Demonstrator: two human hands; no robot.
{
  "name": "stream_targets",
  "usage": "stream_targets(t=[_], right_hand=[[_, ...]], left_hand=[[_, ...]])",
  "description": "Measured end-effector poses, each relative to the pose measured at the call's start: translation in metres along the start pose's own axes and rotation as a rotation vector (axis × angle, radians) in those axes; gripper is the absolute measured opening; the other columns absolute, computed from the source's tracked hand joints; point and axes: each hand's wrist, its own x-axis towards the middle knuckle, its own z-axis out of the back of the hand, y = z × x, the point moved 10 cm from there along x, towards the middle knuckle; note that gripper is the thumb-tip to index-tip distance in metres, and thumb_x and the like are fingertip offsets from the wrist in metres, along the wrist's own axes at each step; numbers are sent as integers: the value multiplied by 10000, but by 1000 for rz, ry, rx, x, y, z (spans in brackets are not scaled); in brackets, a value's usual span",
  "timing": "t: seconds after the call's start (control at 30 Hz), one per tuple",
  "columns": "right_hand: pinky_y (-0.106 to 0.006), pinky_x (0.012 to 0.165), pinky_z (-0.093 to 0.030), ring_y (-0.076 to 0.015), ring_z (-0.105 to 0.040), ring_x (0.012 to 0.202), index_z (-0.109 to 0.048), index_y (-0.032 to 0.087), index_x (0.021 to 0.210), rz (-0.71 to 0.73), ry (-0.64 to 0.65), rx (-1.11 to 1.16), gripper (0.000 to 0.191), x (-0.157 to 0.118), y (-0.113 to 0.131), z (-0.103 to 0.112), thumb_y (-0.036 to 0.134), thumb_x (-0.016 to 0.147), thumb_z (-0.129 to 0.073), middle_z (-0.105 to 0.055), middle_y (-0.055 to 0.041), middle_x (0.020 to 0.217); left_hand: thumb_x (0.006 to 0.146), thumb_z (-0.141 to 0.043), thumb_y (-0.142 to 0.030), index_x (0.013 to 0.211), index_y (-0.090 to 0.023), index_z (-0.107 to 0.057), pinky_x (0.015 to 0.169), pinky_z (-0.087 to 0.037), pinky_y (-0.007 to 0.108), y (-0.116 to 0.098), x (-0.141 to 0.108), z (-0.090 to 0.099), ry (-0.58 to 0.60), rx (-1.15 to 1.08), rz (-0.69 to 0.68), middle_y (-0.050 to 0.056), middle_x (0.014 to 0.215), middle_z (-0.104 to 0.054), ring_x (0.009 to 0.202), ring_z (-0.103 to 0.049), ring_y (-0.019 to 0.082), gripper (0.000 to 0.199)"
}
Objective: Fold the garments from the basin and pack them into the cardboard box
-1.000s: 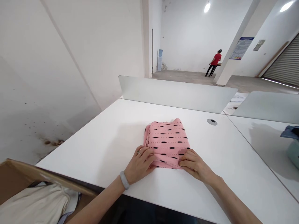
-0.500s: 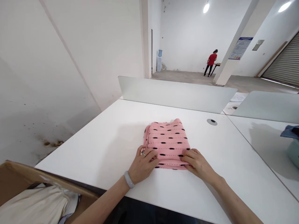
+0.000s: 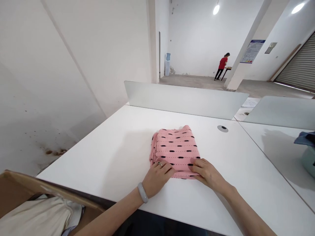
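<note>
A folded pink knit garment (image 3: pixel 176 149) with rows of small black dashes lies on the white table (image 3: pixel 110 157). My left hand (image 3: pixel 157 178), wearing a ring and a pale bangle, rests on its near edge with the fingers bent over the fold. My right hand (image 3: pixel 208 173) holds the near right corner, its fingertips pressed into the cloth. Both hands touch the garment, and the cloth under them is hidden.
A cardboard box (image 3: pixel 49 191) holding cream cloth stands at the near left table edge. Pale divider panels (image 3: pixel 184 100) stand behind the table, which has a round grommet (image 3: pixel 222 128). Blue cloth (image 3: pixel 305 139) lies far right. A person in red (image 3: pixel 222 64) stands far off.
My left hand has slid rightward along the garment's near edge and lies further onto the fold. The garment's left side looks slightly more bunched. The distant person has shifted left.
</note>
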Motion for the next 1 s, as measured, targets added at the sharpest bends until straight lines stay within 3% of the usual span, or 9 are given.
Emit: stream_targets(t=[0.37,0.53,0.6,0.7,0.77,0.87,1.0], right_hand=[[-265,491,-369,-132,-460,626,-514,210,809,-135,63,110,211,-8,-15,11,172,936,-350,-509,-30,798],[-260,518,-388,-125,-466,635,-532,210,776,-178,183,324,180,-10,-16,0,306,912,-463,-539,-28,814],[-258,561,-419,-130,-507,677,-580,212,791,-293,174,452,254,-8,-32,1,401,912,-462,-587,-36,853],[-272,614,-435,-154,-555,713,-640,205,839,-630,14,481,383,-7,-90,14,526,890,-439,-637,-47,837],[-290,654,-445,-174,-581,725,-654,186,881,-832,-29,450,446,-6,-130,15,586,852,-458,-654,-61,827],[-306,683,-459,-192,-605,734,-646,160,823,-986,58,511,514,11,-166,-4,646,801,-480,-668,-97,860],[-314,634,-444,-215,-596,729,-595,159,744,-1079,98,501,512,39,-178,-27,665,751,-515,-665,-133,864]], left_hand=[[827,-413,42,822,-174,-515,628,-453,287,27,-14,13,33,60,33,20,856,-593,737,-563,164,239],[873,-562,-186,881,-186,-541,668,-478,317,31,-25,15,183,-132,120,35,911,-607,812,-581,197,22],[916,-504,-254,914,-199,-557,704,-483,334,39,-20,19,206,-256,195,39,949,-612,837,-580,198,76],[958,-379,-308,1098,-212,-551,845,-465,395,78,-4,24,118,-345,414,88,1142,-583,1022,-552,235,243],[938,-392,-440,1318,-201,-428,962,-400,460,115,4,12,106,-396,638,144,1325,-481,1203,-461,297,451],[883,-378,-616,1469,-152,-204,1033,-308,514,154,7,-31,261,-513,927,213,1463,-319,1334,-317,383,767],[903,-343,-579,1486,-136,-147,1041,-275,521,167,22,-60,318,-492,1011,237,1464,-285,1336,-295,413,758]])
